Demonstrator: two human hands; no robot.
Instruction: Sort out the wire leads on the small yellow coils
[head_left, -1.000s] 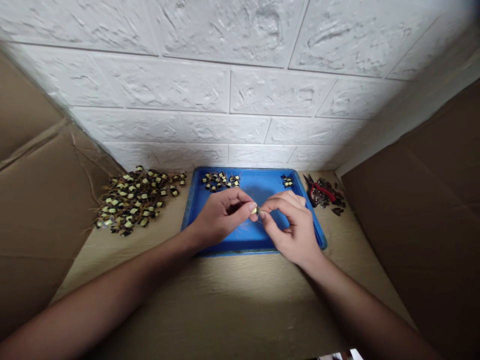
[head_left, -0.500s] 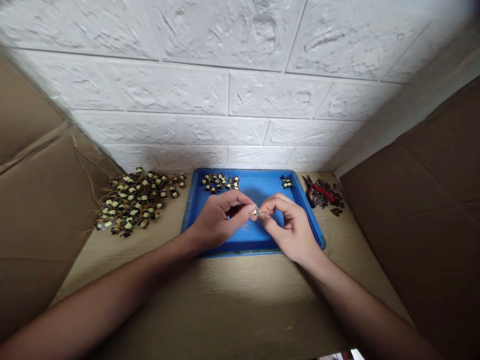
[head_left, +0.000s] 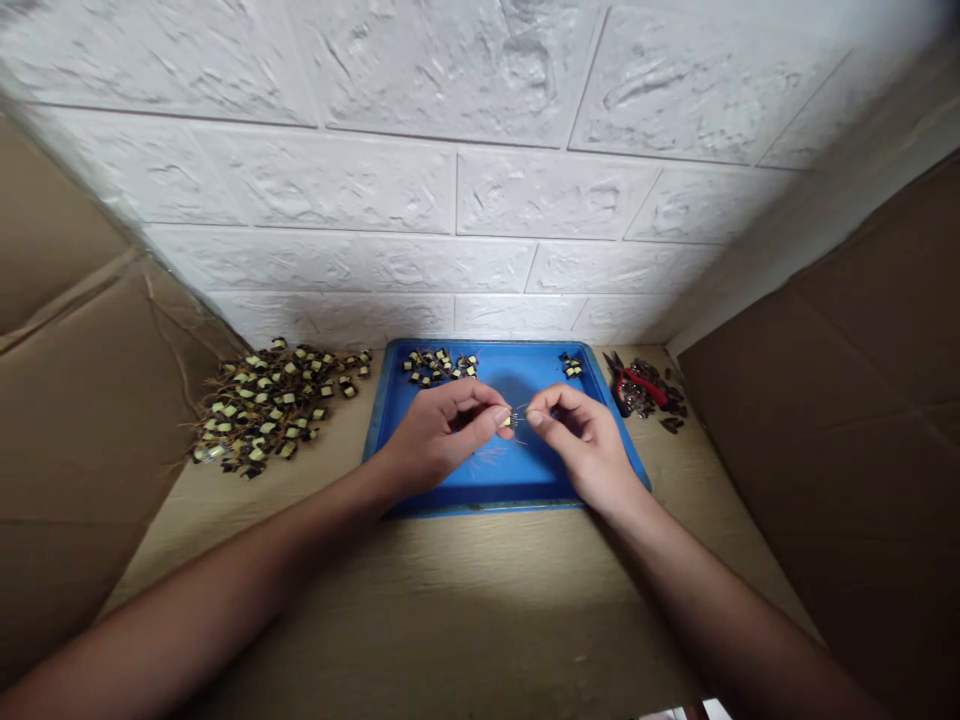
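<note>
Over a blue tray (head_left: 525, 490), my left hand (head_left: 450, 430) is closed in a pinch on a small coil transformer (head_left: 507, 421) with yellow tape and metal pins facing right. Thin wire leads stick out from its pin side. My right hand (head_left: 581, 435) is also closed, thumb and forefinger pinching one of those wire leads (head_left: 523, 418) a short way from the pins. Fingers hide most of the transformer's body. Below the hands, thin wire bits (head_left: 487, 457) lie on the tray floor.
A heap of similar transformers (head_left: 262, 405) lies left of the tray. Inside it sit a back-left group (head_left: 439, 366) and a smaller back-right group (head_left: 571, 366). Red-handled pliers (head_left: 643, 387) rest on small dark and shiny parts (head_left: 671, 405) at right. Cardboard panels (head_left: 840, 400) flank the table.
My right hand has drawn slightly right, away from the transformer's pins, and the wire leads now show between the hands. My left hand keeps its hold in nearly the same place.
</note>
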